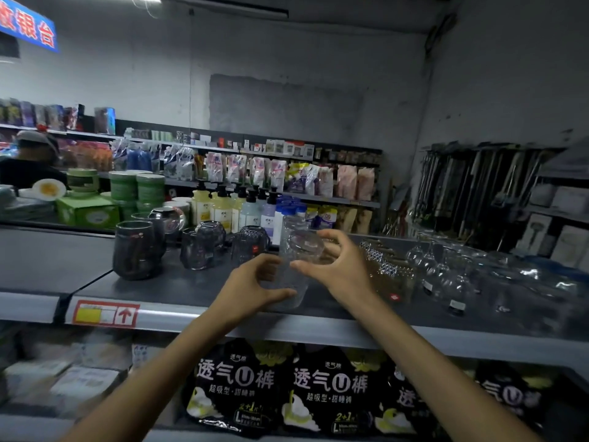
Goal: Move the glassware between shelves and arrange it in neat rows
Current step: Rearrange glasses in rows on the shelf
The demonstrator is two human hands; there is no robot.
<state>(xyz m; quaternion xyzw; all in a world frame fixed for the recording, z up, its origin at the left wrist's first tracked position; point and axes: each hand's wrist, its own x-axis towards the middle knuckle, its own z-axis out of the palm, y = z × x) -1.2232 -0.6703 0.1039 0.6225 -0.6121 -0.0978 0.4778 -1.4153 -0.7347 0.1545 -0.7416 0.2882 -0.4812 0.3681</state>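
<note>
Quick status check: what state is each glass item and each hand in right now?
Clear textured glass: upright, at shelf front, between both hands.
Left hand: cupped on glass's lower left.
Right hand: fingers spread at its rim.
Dark tumbler: upright.
Stemmed glasses: standing, crowded.

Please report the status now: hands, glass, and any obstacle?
Left hand and right hand cupped around clear glass on shelf. Grip unclear. Wine glasses crowd right.
</note>
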